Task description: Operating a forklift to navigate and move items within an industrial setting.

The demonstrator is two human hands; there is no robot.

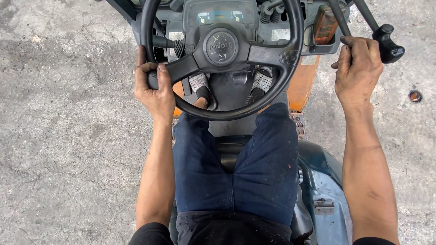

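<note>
At the left side of the black steering wheel point(222, 50), the left hand point(154, 90) is closed around the spinner knob on the rim, fingers wrapped from the outside, thumb lying up along the spoke. The knob sits inside the fist, so it is mostly hidden; only a dark rounded end shows at the fingers. The right hand point(359, 72) is well apart, out to the right of the wheel, curled around the shaft of a black control lever point(345, 22); a second lever with a chunky black knob point(388, 43) stands just beside it to the right, touching or nearly touching the knuckles, cannot tell which. Both lever shafts run up and away toward the dashboard, tilted a little left, their long axis roughly in line with the forearm. The right hand is the only one near the levers, the left the only one on the wheel. The wheel looks worn matte black, with a round hub badge, thick spokes and a small bolt plate on the right spoke. Below it are the person's legs in dark blue trousers point(263, 168), grey mesh shoes point(261, 81) on the pedals, an orange body panel point(302, 84), a blue-grey seat side point(327, 181) and rough concrete floor point(68, 136) on both sides.
</note>
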